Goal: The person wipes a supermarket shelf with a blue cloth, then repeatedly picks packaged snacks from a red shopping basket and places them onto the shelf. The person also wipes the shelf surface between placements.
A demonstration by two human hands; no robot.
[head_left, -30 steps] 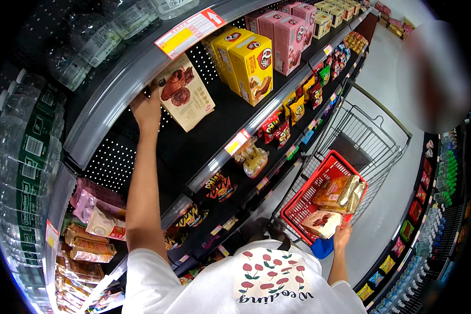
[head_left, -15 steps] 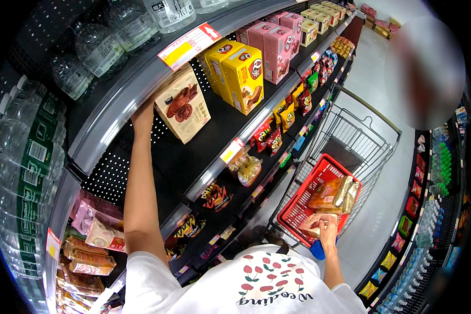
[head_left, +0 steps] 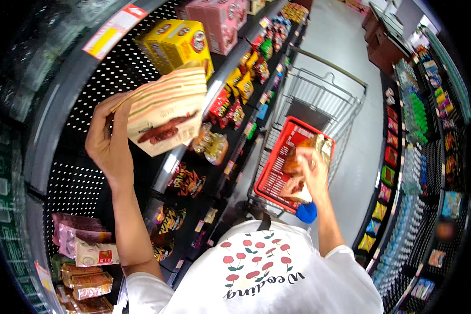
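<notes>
My left hand (head_left: 110, 136) grips a cream box (head_left: 167, 123) with brown cake pictures by its left edge, tilted in front of the shelf. The box looks striped along its upper part, blurred by motion. My right hand (head_left: 313, 170) is over the red basket (head_left: 271, 167), fingers apart and slightly blurred. Close below it a pale box (head_left: 296, 189) lies in the basket. Part of a gold-wrapped package (head_left: 323, 145) shows behind that hand.
The basket sits in a wire shopping cart (head_left: 319, 86) in the aisle. Yellow boxes (head_left: 178, 47) and pink boxes (head_left: 214, 23) stand on the shelf at left. Small snack bags (head_left: 235, 86) line a lower shelf. A blue rounded object (head_left: 306, 213) is at the cart's near end. Shelves run along the right.
My left hand has drawn the cream box off the shelf, outward and down. My right hand has come off the pale box and shifted over the basket. The view has turned.
</notes>
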